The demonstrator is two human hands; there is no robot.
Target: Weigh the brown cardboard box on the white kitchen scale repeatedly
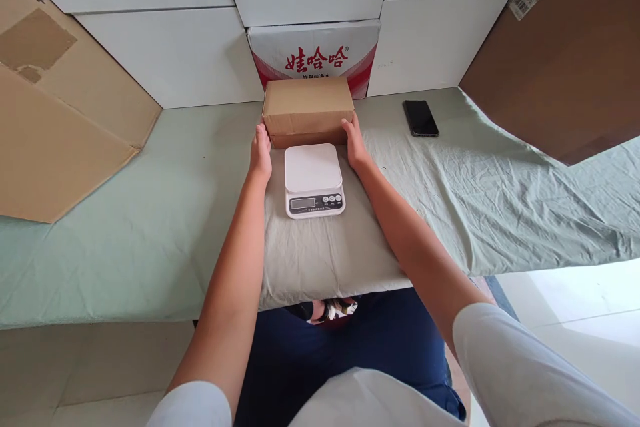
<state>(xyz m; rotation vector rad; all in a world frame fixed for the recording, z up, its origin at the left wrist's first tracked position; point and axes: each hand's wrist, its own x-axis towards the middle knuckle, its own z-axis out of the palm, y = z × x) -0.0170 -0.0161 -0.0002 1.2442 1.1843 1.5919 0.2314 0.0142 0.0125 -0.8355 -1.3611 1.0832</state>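
A small brown cardboard box [307, 107] sits on the cloth-covered table, just behind a white digital kitchen scale [313, 179]. My left hand [261, 151] presses against the box's left side and my right hand [355, 143] against its right side, so the box is gripped between them. The box rests on the cloth, not on the scale. The scale's platform is bare and its display and buttons face me.
A black phone [421, 118] lies at the back right. A red-and-white printed carton [315, 53] stands behind the box against white panels. Flattened cardboard [55, 113] leans at the left, a brown board [565, 60] at the right. The pale green cloth [500, 193] is wrinkled.
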